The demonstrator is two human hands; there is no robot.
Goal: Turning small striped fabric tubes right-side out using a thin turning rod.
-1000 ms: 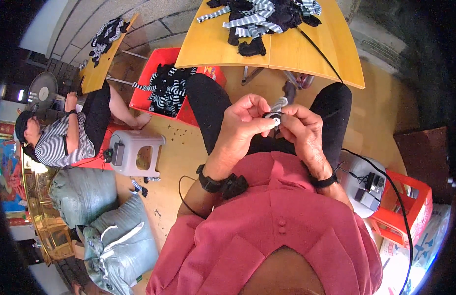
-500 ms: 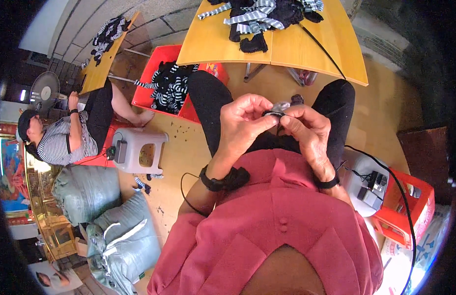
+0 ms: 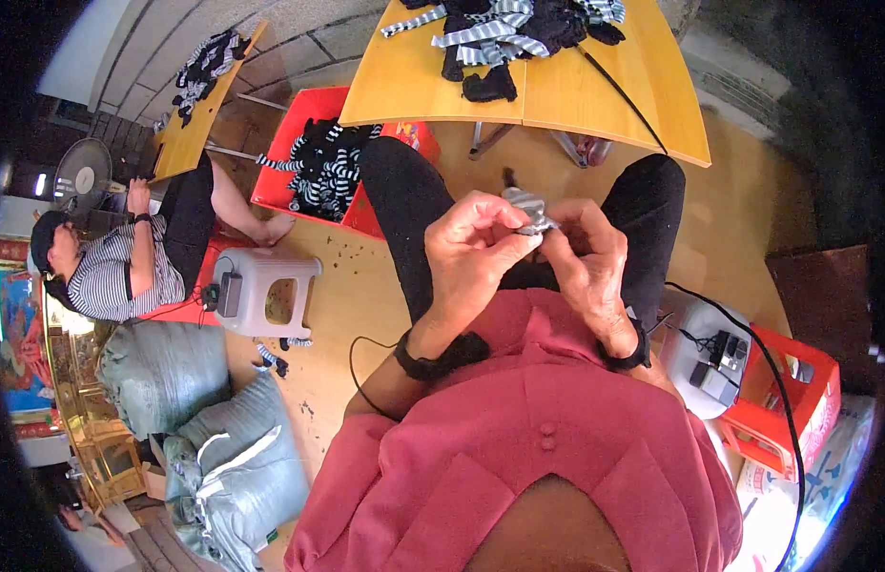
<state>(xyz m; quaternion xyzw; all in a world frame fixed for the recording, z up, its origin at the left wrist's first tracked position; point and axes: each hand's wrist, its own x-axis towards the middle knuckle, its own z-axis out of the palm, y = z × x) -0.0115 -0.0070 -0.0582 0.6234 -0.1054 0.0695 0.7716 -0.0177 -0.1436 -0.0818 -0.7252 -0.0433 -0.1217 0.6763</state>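
Note:
A small grey-and-black striped strip of fabric (image 3: 525,202) is held up between my hands, above my lap. My left hand (image 3: 476,253) pinches it between thumb and fingertips. My right hand (image 3: 587,267) is closed against its right edge, thumb and fingers pressed together there; part of the cloth is hidden behind the fingers. A dark tip of fabric sticks up beyond the strip. On the yellow table (image 3: 414,95) ahead lies a pile of similar striped and black fabric pieces (image 3: 500,38).
A red crate (image 3: 366,214) of striped pieces stands left of the table. Further left a person (image 3: 128,257) sits by another table (image 3: 196,133). Grey stools (image 3: 299,272) and full sacks (image 3: 242,458) stand on the floor. A black cable (image 3: 781,400) runs at right.
The striped cloth has been turned between my fingers, and its dark end now points up at the left instead of the right. My right hand has shifted slightly left and down.

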